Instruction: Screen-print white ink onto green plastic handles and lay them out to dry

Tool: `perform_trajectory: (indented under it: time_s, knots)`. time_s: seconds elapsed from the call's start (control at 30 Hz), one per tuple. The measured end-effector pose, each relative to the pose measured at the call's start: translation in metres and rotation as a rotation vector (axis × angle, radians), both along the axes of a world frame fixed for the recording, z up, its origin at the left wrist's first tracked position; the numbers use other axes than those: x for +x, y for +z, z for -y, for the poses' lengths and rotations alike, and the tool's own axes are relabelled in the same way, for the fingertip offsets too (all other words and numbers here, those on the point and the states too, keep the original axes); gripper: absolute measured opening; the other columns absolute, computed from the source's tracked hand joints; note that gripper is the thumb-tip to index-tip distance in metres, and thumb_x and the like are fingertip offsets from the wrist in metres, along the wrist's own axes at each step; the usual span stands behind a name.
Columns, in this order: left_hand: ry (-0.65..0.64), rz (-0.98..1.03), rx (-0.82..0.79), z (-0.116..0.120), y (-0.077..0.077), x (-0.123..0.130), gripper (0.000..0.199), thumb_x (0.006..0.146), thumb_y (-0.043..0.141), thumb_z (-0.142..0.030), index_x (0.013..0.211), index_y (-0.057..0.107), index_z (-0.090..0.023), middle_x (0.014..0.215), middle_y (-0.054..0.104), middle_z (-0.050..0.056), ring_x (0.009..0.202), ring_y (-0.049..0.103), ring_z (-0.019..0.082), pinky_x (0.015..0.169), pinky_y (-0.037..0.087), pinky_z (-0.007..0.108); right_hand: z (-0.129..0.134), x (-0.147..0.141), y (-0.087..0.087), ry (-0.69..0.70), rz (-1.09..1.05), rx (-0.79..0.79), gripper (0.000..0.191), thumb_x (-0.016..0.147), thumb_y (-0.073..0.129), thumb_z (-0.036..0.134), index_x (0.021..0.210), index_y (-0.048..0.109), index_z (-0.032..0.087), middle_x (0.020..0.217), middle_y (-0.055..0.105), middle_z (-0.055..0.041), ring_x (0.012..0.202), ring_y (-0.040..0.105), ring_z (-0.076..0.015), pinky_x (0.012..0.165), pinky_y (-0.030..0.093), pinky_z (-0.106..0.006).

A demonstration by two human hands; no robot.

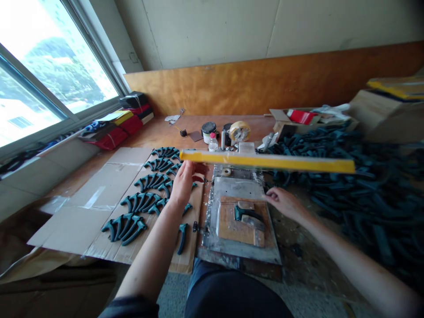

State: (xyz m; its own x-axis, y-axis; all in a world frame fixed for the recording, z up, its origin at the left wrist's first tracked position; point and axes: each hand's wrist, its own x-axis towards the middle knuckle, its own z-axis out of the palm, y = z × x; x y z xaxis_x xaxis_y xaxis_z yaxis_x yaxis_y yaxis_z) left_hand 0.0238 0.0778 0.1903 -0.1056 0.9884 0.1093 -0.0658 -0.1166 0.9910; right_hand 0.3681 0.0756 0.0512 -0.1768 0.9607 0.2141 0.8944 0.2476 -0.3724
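A long frame edge covered in yellow tape (268,161) spans the bench at a slight tilt, raised above a metal plate (232,187). My left hand (183,181) is at the frame's left end, its fingers closed there and partly hidden. On the plate lies a wooden block (227,225), with a dark green curved handle (250,214) set on it. Near the plate's right edge, my right hand (281,201) has its fingers curled together; whatever they hold, if anything, is hidden. Rows of similar green handles (135,201) lie on cardboard left of my left forearm.
A large heap of green handles (331,172) fills the right side. Flattened cardboard (82,212) covers the left. Behind the frame stand a tin (208,132), a small bottle with a pink cap (213,143) and a tape roll (240,131). Boxes (387,115) sit at the far right.
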Motion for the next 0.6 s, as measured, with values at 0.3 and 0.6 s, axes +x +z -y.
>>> perform_trajectory:
  time_s: [0.3,0.6]
  knots:
    - [-0.127,0.030,-0.373,0.047,-0.069,0.043,0.067,0.077,0.048,-0.071,0.106,0.058,-0.012,0.091,0.070,0.013,0.075,0.066,0.019,0.054,0.047,0.024,0.045,-0.061,-0.040,0.015,0.127,-0.218,0.022,0.096,0.039,0.031,0.080,0.048,0.020,0.072,0.061,-0.0048,0.066,0.060,-0.0194,0.059,0.041,-0.029]
    - [0.042,0.145,-0.565,0.120,-0.138,0.048,0.053,0.074,0.055,-0.068,0.084,0.057,-0.016,0.074,0.065,0.004,0.066,0.062,0.017,0.051,0.046,0.022,0.106,-0.163,-0.001,0.435,-0.040,0.237,0.020,0.097,0.038,0.029,0.093,0.056,0.021,0.094,0.063,-0.0100,0.092,0.058,-0.0254,0.083,0.045,-0.040]
